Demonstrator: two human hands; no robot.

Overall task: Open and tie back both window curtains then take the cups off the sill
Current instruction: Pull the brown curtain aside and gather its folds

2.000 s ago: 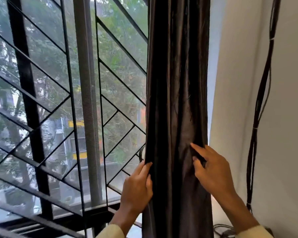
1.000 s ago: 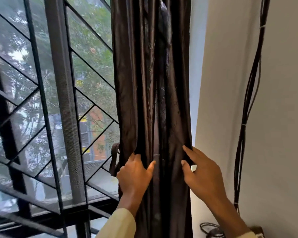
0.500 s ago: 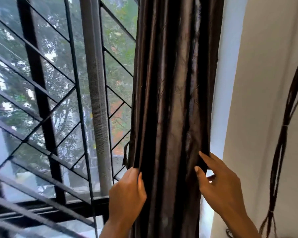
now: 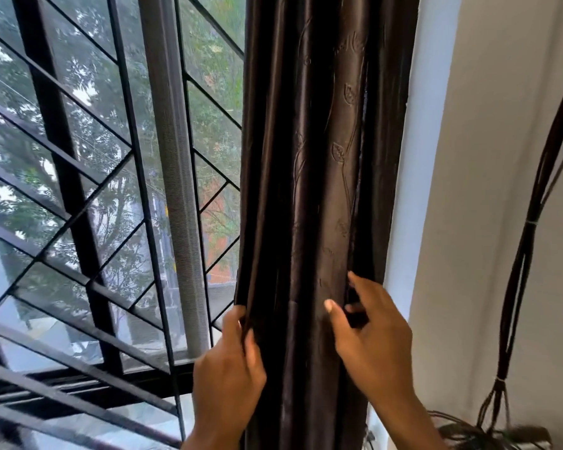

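Note:
A dark brown curtain (image 4: 319, 164) hangs bunched in narrow folds at the right side of the window, against the white window reveal. My left hand (image 4: 231, 368) grips the curtain's left edge, its fingers curled round the outer fold. My right hand (image 4: 368, 339) holds the right side of the bunch, thumb on the front and fingers reaching behind the fabric. No cups, no sill top and no tie-back are in view.
A black metal window grille (image 4: 78, 222) with diagonal bars and a grey mesh frame post (image 4: 176, 196) fill the left. A bundle of dark cables (image 4: 530, 228) runs down the white wall at right to a tangle near the floor.
The curtain is gathered tighter than two seconds ago. My left hand has closed round the left edge, and my right hand has reached round the right side of the bunch.

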